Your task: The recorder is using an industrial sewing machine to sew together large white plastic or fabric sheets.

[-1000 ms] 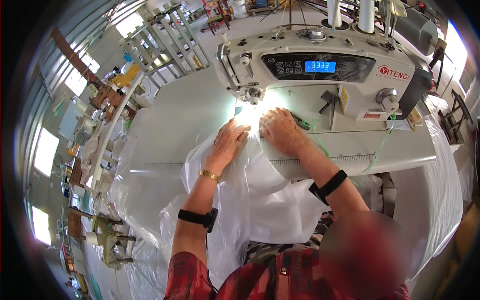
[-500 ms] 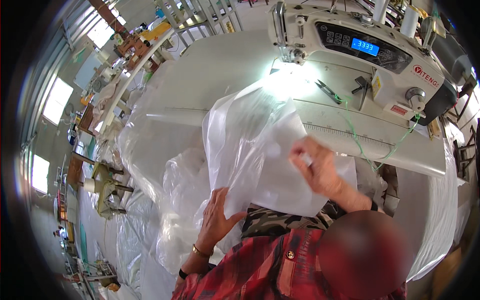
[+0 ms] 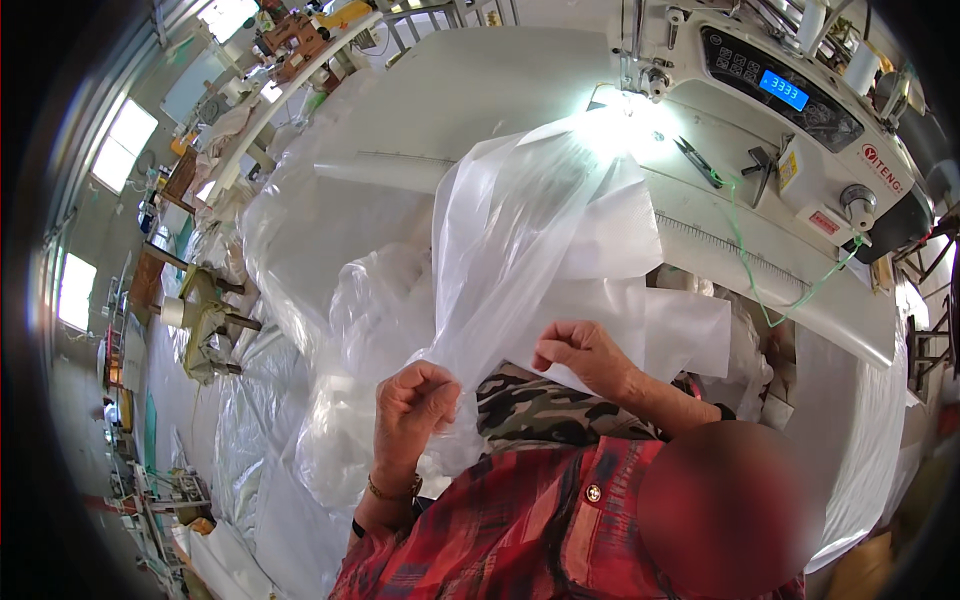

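A translucent white plastic sheet (image 3: 490, 230) stretches from under the lit needle area of a sewing machine (image 3: 730, 110) down toward my lap. My left hand (image 3: 415, 408) is closed in a pinch on the sheet's near end, pulling it into taut folds. My right hand (image 3: 590, 360) hovers just right of it, over the sheet's lower edge. Its fingers are curled together, and whatever they may hold is hidden. A flatter white piece (image 3: 650, 315) lies beneath, draped off the table's front edge.
Black thread snips (image 3: 698, 162) and a dark T-shaped tool (image 3: 762, 172) lie on the machine bed. A green cord (image 3: 742, 250) loops from the snips to a machine knob. Crumpled plastic (image 3: 380, 300) piles at the left. A wooden stool (image 3: 205, 315) stands farther left.
My left hand has gone from open fingers to a pinch on the sheet. My right hand has moved left and down, closer to it. The sheet is now drawn tighter, and the view has shifted.
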The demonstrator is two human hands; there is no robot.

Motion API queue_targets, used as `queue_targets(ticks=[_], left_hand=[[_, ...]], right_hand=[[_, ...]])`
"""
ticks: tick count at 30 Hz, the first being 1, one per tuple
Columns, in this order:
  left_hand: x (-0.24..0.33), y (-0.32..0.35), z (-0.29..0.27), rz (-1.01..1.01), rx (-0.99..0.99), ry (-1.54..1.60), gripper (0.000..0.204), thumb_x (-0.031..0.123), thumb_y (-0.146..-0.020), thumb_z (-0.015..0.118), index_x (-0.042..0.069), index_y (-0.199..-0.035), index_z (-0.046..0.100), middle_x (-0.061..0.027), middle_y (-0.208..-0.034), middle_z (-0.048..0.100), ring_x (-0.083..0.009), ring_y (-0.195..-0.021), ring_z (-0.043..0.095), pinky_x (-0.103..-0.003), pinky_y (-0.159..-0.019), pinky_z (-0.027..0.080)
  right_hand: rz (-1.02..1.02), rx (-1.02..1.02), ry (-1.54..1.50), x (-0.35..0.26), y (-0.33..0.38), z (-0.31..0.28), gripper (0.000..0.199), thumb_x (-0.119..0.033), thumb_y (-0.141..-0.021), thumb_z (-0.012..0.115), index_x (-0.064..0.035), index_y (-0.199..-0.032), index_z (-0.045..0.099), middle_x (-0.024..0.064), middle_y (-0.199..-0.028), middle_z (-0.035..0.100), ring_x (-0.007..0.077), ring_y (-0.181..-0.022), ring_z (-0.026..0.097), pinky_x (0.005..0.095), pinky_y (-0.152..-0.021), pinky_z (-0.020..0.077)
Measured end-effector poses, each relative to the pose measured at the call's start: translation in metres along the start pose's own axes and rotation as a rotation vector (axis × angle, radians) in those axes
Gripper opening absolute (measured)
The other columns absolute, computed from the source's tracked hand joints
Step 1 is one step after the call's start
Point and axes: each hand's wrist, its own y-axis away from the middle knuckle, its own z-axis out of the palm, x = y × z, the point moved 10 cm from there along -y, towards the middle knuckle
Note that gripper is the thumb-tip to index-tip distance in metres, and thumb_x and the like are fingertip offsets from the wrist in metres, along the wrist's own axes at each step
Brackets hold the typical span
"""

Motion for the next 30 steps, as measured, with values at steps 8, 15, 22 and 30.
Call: queue_targets(ticks=[8,15,22,30], left_hand=[[0.002,0.005,0.036,-0.039,-0.232,-0.050,0.008,0.004,-0.090,0.067,0.002,-0.097,0.065,-0.0010,-0.065,0.064,-0.0051,-0.051,0.054,-0.022,-0.047,0.038],[0.037,0.017,0.082,0.451,-0.535,-0.644,0.008,0.007,-0.081,0.072,0.007,-0.088,0.068,-0.0051,-0.081,0.063,-0.0236,-0.075,0.063,-0.035,-0.065,0.050],[0.038,0.014,0.091,0.505,-0.600,-0.589,0.011,0.009,-0.081,0.074,0.007,-0.083,0.063,-0.0037,-0.091,0.064,-0.0236,-0.075,0.062,-0.035,-0.064,0.050],[0.003,-0.001,0.086,0.024,-0.629,-0.234,0.036,0.018,-0.085,0.077,0.005,-0.110,0.054,-0.0054,-0.093,0.065,-0.0092,-0.066,0.062,-0.026,-0.051,0.045]], right_hand=[[-0.056,-0.133,-0.070,-0.013,0.012,0.021,0.041,-0.031,-0.100,0.059,0.0025,-0.123,0.058,0.0046,-0.115,0.065,0.0115,-0.102,0.058,0.0276,-0.094,0.0458],[-0.046,-0.337,-0.166,-0.007,0.012,0.030,0.032,-0.021,-0.101,0.056,0.0005,-0.124,0.060,0.0038,-0.115,0.066,0.0106,-0.104,0.060,0.0283,-0.094,0.0478],[0.067,-0.126,-0.230,0.007,0.028,0.013,0.033,-0.024,-0.103,0.050,-0.0003,-0.123,0.061,0.0081,-0.116,0.066,0.0148,-0.107,0.062,0.0324,-0.099,0.0468],[-0.019,-0.171,-0.252,-0.001,0.035,0.018,0.028,-0.021,-0.101,0.055,0.0003,-0.118,0.062,0.0062,-0.109,0.067,0.0135,-0.104,0.062,0.0306,-0.098,0.0471]])
